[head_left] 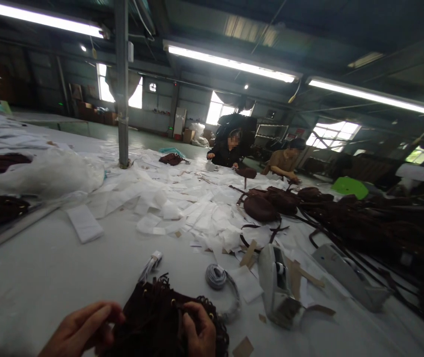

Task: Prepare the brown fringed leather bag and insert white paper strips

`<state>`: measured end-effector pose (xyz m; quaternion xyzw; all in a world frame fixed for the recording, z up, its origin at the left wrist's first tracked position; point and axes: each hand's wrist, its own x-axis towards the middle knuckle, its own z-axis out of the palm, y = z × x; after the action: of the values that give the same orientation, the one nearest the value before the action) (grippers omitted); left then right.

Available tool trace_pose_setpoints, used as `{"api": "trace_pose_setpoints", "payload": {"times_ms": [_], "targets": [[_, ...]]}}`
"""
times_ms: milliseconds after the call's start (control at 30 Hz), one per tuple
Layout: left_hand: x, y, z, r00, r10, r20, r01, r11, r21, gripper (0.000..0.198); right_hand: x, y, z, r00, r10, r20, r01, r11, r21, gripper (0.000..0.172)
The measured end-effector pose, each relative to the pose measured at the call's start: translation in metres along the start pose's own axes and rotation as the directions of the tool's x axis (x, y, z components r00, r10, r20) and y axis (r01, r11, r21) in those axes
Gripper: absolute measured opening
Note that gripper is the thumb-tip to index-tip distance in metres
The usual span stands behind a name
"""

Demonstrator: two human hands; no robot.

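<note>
Fringe (223,331) on the brown eyeleted bag (152,317) could snag if tugged. Your right hand (200,328) pinches the bag; left hand (85,326) curled, grip unclear.

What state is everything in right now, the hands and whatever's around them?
Left hand: fingers bent, at the bag's side; grip unclear
Right hand: pinching the bag near its eyelets
Dark fringed bag: held; open or closed, can't tell
Grey coil: wound, one end loose
Ceiling lights: lit
White sheets: strewn over the table
</note>
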<state>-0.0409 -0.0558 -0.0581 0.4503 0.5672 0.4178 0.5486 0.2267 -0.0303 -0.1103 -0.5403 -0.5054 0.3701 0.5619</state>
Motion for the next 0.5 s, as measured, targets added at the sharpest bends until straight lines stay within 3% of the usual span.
{"api": "trace_pose_setpoints", "payload": {"times_ms": [67,133,233,300,500], "targets": [[0.005,0.022,0.045,0.965,-0.233,0.117,0.255,0.936,-0.242,0.051,-0.002,-0.005,-0.002,0.999,-0.054,-0.007,0.053,0.998,-0.025,0.019],[0.011,0.031,0.089,0.888,-0.375,0.265,0.447,0.839,-0.311,0.052,-0.004,-0.005,-0.006,0.995,-0.103,0.004,0.103,0.993,-0.058,0.018],[0.024,0.026,0.131,0.82,-0.317,0.476,0.516,0.77,-0.375,0.052,-0.007,-0.001,-0.011,0.981,-0.187,0.049,0.191,0.976,-0.107,0.019],[0.033,0.018,0.142,0.818,-0.285,0.5,0.517,0.744,-0.423,0.045,-0.009,0.005,-0.011,0.961,-0.264,0.083,0.274,0.951,-0.141,0.021],[0.052,-0.007,0.143,0.821,-0.402,0.406,0.554,0.736,-0.39,0.042,-0.018,0.021,0.004,0.872,-0.452,0.188,0.488,0.835,-0.254,0.031]]}}
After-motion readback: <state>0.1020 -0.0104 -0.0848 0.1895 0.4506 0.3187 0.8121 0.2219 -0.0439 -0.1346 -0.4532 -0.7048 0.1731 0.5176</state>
